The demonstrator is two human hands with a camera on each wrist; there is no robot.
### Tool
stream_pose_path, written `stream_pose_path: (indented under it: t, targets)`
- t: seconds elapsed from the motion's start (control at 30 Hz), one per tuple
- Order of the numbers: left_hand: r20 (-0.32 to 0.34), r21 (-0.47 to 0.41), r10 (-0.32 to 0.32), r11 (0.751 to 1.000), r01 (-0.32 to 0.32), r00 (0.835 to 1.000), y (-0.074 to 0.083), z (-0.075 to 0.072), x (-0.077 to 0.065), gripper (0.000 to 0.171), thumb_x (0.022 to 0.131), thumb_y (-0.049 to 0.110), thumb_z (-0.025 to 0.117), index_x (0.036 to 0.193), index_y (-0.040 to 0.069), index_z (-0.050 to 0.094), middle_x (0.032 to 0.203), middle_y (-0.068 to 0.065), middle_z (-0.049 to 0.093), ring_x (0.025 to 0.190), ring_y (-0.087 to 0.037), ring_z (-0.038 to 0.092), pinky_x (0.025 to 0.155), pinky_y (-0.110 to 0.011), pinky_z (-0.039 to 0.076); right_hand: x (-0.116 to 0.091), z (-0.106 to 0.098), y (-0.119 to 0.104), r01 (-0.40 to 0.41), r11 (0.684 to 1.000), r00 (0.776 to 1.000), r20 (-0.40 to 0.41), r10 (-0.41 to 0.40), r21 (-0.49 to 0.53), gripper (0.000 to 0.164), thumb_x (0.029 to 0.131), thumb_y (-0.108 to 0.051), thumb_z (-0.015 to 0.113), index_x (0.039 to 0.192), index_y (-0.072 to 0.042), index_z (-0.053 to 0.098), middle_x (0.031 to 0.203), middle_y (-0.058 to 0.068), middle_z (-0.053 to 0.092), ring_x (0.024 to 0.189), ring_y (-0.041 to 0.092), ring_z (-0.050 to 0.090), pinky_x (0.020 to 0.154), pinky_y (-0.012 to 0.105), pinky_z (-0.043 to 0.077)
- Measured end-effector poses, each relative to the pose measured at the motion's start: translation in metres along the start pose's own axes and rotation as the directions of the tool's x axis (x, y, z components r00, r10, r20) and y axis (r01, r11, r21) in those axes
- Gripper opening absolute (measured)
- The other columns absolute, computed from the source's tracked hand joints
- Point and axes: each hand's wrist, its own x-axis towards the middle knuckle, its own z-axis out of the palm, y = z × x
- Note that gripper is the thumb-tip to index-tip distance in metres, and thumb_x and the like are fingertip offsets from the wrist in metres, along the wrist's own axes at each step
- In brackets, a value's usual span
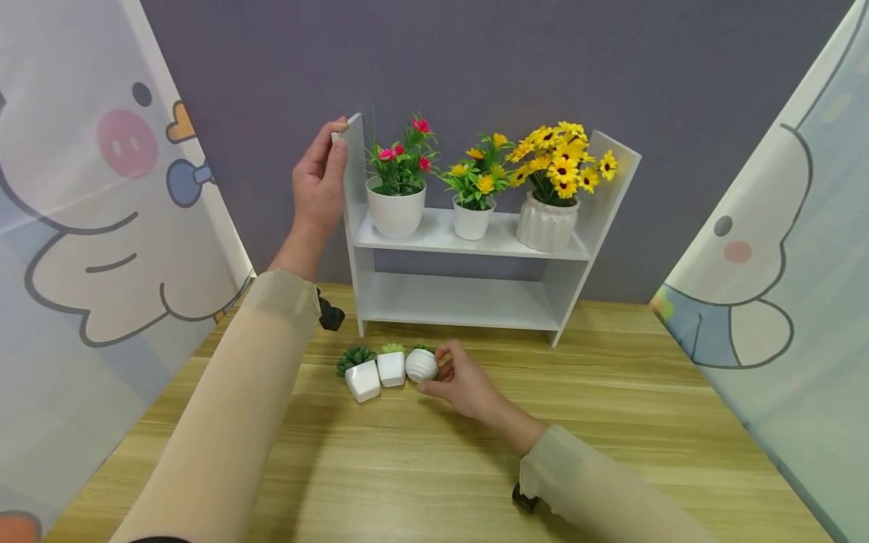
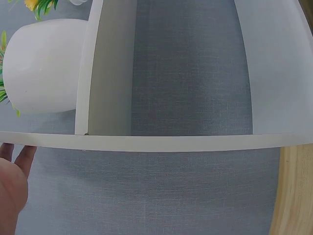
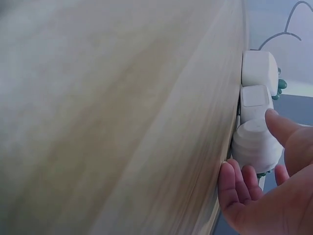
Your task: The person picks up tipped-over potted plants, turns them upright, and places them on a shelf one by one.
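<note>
My left hand point(image 1: 319, 181) grips the upper front edge of the left side panel of a white two-tier shelf point(image 1: 468, 290); in the left wrist view its fingertips point(image 2: 24, 159) meet that panel. My right hand point(image 1: 468, 381) is at a small round ribbed white pot point(image 1: 422, 366), thumb and fingers spread around its side, the thumb standing off it in the right wrist view. This pot and two squarish white pots, the middle one point(image 1: 391, 369) and the left one point(image 1: 363, 381), lie tipped on the table, their green succulents toward the shelf.
On the upper tier stand a pot of red flowers point(image 1: 397, 211), a smaller pot of yellow-orange flowers point(image 1: 472, 220) and a ribbed pot of yellow daisies point(image 1: 547, 225). The wooden table point(image 1: 380, 475) meets a grey wall point(image 1: 475, 60), with cartoon-printed curtains point(image 1: 129, 249) at both sides.
</note>
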Motion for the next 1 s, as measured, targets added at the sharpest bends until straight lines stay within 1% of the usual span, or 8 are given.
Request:
stream_pose_path:
  t: [0.23, 0.43, 0.67, 0.9, 1.0]
  targets:
    - [-0.001, -0.022, 0.013, 1.0, -0.013, 1.0, -0.002, 0.001, 0.001, 0.038, 0.114, 0.015, 0.058, 0.148, 0.0, 0.067, 0.16, -0.011, 0.063, 0.152, -0.014, 0.056, 0.128, -0.027, 0.043, 0.004, 0.002, 0.001, 0.004, 0.999, 1.0, -0.022, -0.005, -0.034, 0.053, 0.092, -0.02, 0.092, 0.125, -0.013, 0.052, 0.112, 0.017, 0.068, 0.091, 0.019, 0.065, 0.077, 0.031, 0.054]
    - [-0.006, -0.02, -0.005, 1.0, 0.005, 1.0, -0.001, 0.001, 0.001, 0.038, 0.114, 0.014, 0.058, 0.148, 0.001, 0.067, 0.16, -0.011, 0.063, 0.153, -0.012, 0.054, 0.128, -0.026, 0.043, 0.006, 0.002, 0.0, 0.005, 0.999, 1.0, -0.025, -0.007, -0.044, 0.05, 0.094, -0.02, 0.09, 0.125, -0.014, 0.052, 0.112, 0.016, 0.069, 0.091, 0.019, 0.064, 0.078, 0.031, 0.054]
    - [-0.003, -0.01, -0.003, 1.0, 0.003, 1.0, 0.0, 0.0, 0.0, 0.038, 0.115, 0.015, 0.057, 0.148, 0.001, 0.067, 0.16, -0.01, 0.063, 0.154, -0.012, 0.053, 0.129, -0.026, 0.042, 0.011, -0.001, 0.004, 0.006, 0.998, 0.999, -0.031, -0.008, -0.067, 0.046, 0.098, -0.021, 0.086, 0.129, -0.014, 0.053, 0.114, 0.014, 0.067, 0.094, 0.021, 0.064, 0.081, 0.033, 0.056]
    - [-0.001, -0.015, 0.003, 1.0, -0.003, 1.0, -0.001, 0.0, 0.0, 0.037, 0.114, 0.014, 0.058, 0.148, 0.001, 0.067, 0.161, -0.01, 0.063, 0.154, -0.013, 0.054, 0.129, -0.027, 0.043, 0.013, -0.003, 0.008, -0.016, 0.998, 0.999, -0.041, 0.013, -0.065, 0.045, 0.1, -0.02, 0.083, 0.135, -0.017, 0.055, 0.115, 0.013, 0.067, 0.096, 0.021, 0.065, 0.08, 0.033, 0.057]
    - [0.001, -0.013, 0.002, 1.0, -0.002, 1.0, -0.001, 0.0, -0.001, 0.037, 0.114, 0.014, 0.058, 0.148, 0.001, 0.067, 0.161, -0.01, 0.062, 0.154, -0.013, 0.053, 0.129, -0.027, 0.043, 0.014, -0.004, 0.009, 0.0, 0.998, 0.999, -0.046, -0.003, -0.069, 0.045, 0.101, -0.017, 0.082, 0.136, -0.016, 0.055, 0.115, 0.013, 0.068, 0.097, 0.021, 0.066, 0.08, 0.034, 0.058]
